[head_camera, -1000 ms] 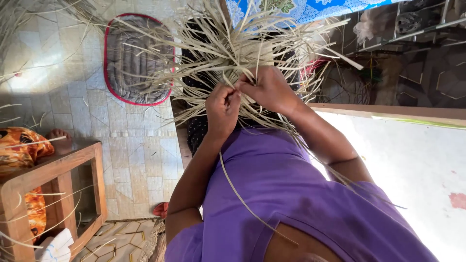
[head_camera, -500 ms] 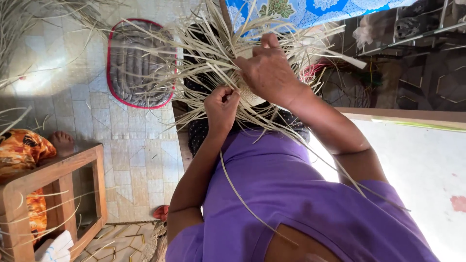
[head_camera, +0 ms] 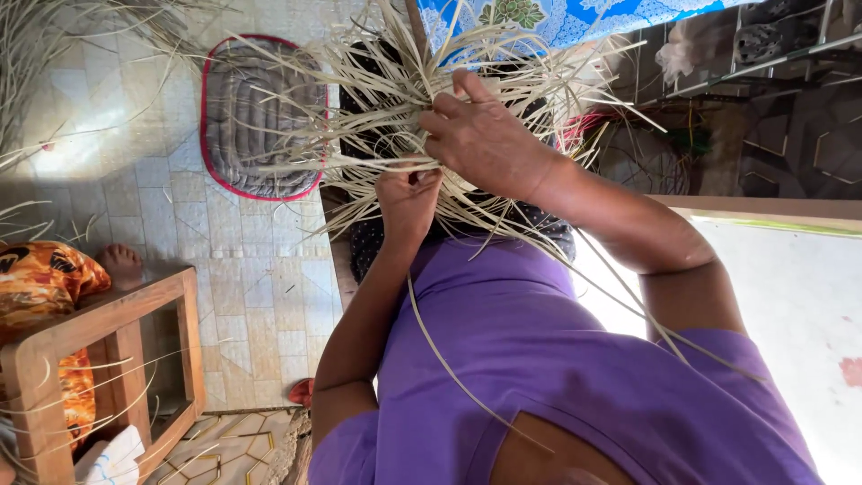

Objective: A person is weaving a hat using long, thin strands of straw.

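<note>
Left hand [head_camera: 409, 193] fisted around pale straw strips [head_camera: 377, 99]; right hand [head_camera: 485, 139] pinching strips just above. Light, springy, brittle; best gripped low, near the woven knot.

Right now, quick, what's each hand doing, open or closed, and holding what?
Left hand: closed in a fist around pale straw strips.
Right hand: fingers curled, pressing down on the same straw strips.
</note>
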